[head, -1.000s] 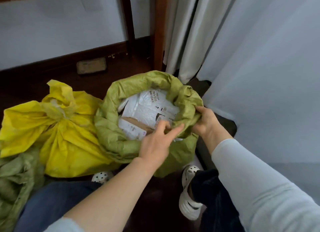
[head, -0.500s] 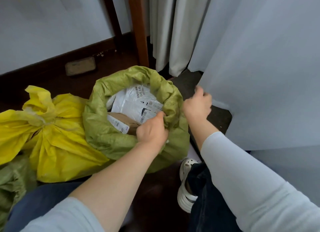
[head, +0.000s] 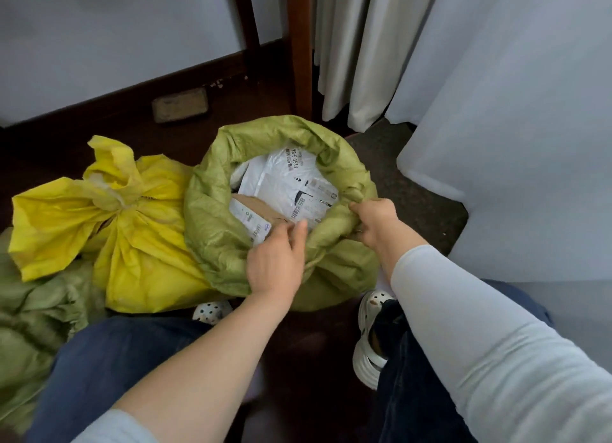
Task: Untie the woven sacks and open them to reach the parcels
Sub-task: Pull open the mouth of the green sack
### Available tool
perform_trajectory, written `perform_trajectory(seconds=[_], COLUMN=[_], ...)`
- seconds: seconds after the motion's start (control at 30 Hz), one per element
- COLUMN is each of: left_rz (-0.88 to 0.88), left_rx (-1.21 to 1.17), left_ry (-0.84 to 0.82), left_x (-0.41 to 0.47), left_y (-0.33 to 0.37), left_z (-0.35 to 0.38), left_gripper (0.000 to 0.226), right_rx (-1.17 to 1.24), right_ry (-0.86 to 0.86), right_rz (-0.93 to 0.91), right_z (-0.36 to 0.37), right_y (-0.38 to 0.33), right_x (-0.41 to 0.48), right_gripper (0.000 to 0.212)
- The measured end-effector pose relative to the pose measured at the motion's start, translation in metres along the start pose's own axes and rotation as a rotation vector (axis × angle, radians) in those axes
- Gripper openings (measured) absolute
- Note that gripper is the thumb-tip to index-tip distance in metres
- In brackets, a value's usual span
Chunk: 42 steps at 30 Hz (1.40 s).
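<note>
An olive-green woven sack stands open in the middle of the floor, its rim rolled down. Inside lie white plastic mailers with printed labels and a brown cardboard parcel. My left hand reaches over the near rim, with fingers and thumb curled on the fabric there. At the right side of the rim, my right hand grips a bunched fold. A yellow woven sack, still knotted at its neck, leans against the green one on the left.
Another green sack lies crumpled at lower left. A wooden post and grey curtains stand behind. A pale sheet hangs close on the right. My knees and white clogs are just below the sack.
My right hand left the rim, lifted to the right, and now grips the rim again. My left hand went from hovering open over the parcels to holding the near rim.
</note>
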<state>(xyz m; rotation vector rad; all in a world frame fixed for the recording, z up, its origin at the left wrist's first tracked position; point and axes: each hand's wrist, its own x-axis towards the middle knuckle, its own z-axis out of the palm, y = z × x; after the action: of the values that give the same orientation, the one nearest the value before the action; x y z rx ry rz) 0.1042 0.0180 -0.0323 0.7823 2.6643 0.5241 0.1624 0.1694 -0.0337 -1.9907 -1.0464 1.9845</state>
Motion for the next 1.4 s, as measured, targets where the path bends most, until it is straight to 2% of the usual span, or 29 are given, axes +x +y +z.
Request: perform_trajectory(seconds=[0.07,0.13,0.2,0.23,0.27,0.33,0.37,0.43,0.53,0.6,0.67,0.77,0.83,0.9,0.93,1.0,1.03,1.07,1.1,1.13,1.2,1.23,1.3,1.37,1.4], left_rz=[-0.129,-0.358,-0.710,-0.904,-1.073,-1.257,-1.287,-1.261,-1.115,-1.041,-1.019,-1.198,-1.352,-1.402,-1.371,-1.151,-1.004,-0.870,-0.768,-0.712,-0.698,-0.707,-0.693,-0.765,-0.888], left_rx=[0.008,-0.003,-0.156,-0.328,-0.619,-1.351,-1.624,-1.953,-2.108,-2.102,-2.089,-2.052,-1.829,-1.399,-1.123,-0.672,-0.559,-0.500,-0.439,-0.358,-0.218,-0.170,-0.151,-0.376,-0.575], left_ry=[0.160,0.207,0.124,0.069,0.040,0.023,0.049,0.127,0.121,0.099,0.044,-0.069,-0.135,-0.114,-0.038,0.251,0.369,0.416,0.362,0.241,0.022,-0.034,-0.059,0.061,0.135], left_x=[-0.006,-0.011,-0.012,-0.011,-0.008,-0.004,-0.002,0.000,-0.018,-0.030,-0.036,-0.035,-0.032,-0.026,-0.023,-0.013,-0.007,0.000,0.007,0.015,0.029,0.035,0.041,0.042,0.043], left_y=[-0.015,-0.024,-0.029,-0.033,-0.036,-0.036,-0.038,-0.039,-0.026,-0.025,-0.030,-0.044,-0.055,-0.066,-0.070,-0.073,-0.067,-0.061,-0.052,-0.047,-0.046,-0.052,-0.068,-0.084,-0.091], left_z=[0.002,-0.003,-0.005,-0.002,-0.001,-0.003,-0.001,0.002,-0.006,-0.003,0.003,0.006,0.006,0.003,0.000,-0.009,-0.018,-0.024,-0.027,-0.025,-0.020,-0.018,-0.015,-0.011,-0.010], left_gripper=[0.044,0.081,0.109,0.106,0.085,0.030,0.018,0.019,0.029,0.055,0.073,0.076,0.072,0.058,0.048,0.041,0.044,0.052,0.065,0.080,0.094,0.087,0.057,0.040,0.039], right_rx=[0.260,0.382,0.473,0.521,0.566,0.628,0.666,0.684,0.545,0.400,0.366,0.217,0.039,-0.236,-0.353,-0.498,-0.556,-0.614,-0.687,-0.796,-0.980,-1.044,-1.091,-1.076,-1.069], right_ry=[-0.071,-0.127,-0.154,-0.151,-0.135,-0.096,-0.065,0.026,0.127,0.143,0.188,0.213,0.175,0.271,0.392,0.583,0.589,0.562,0.521,0.477,0.385,0.356,0.327,0.317,0.309], right_rz=[0.124,0.212,0.273,0.301,0.325,0.354,0.374,0.414,0.427,0.382,0.407,0.338,0.213,0.033,-0.086,-0.373,-0.510,-0.603,-0.649,-0.645,-0.583,-0.561,-0.531,-0.494,-0.478], right_z=[0.000,-0.005,-0.010,-0.012,-0.014,-0.015,-0.016,-0.018,-0.017,-0.015,-0.015,-0.013,-0.009,-0.008,-0.006,-0.001,0.004,0.011,0.018,0.023,0.027,0.027,0.027,0.026,0.025], right_y=[-0.006,-0.010,-0.012,-0.011,-0.011,-0.010,-0.009,-0.006,0.003,0.008,0.007,0.005,0.008,0.012,0.011,0.005,0.003,0.000,0.000,0.000,0.000,-0.001,-0.004,-0.010,-0.013], right_x=[-0.004,-0.009,-0.011,-0.013,-0.015,-0.016,-0.017,-0.013,-0.007,-0.005,-0.007,-0.011,-0.010,-0.008,-0.009,-0.013,-0.014,-0.017,-0.014,-0.013,-0.004,0.001,0.012,0.022,0.028], right_gripper=[0.032,0.033,0.034,0.035,0.036,0.034,0.031,0.021,0.027,0.035,0.034,0.033,0.034,0.051,0.053,0.050,0.048,0.047,0.051,0.060,0.082,0.088,0.089,0.079,0.072])
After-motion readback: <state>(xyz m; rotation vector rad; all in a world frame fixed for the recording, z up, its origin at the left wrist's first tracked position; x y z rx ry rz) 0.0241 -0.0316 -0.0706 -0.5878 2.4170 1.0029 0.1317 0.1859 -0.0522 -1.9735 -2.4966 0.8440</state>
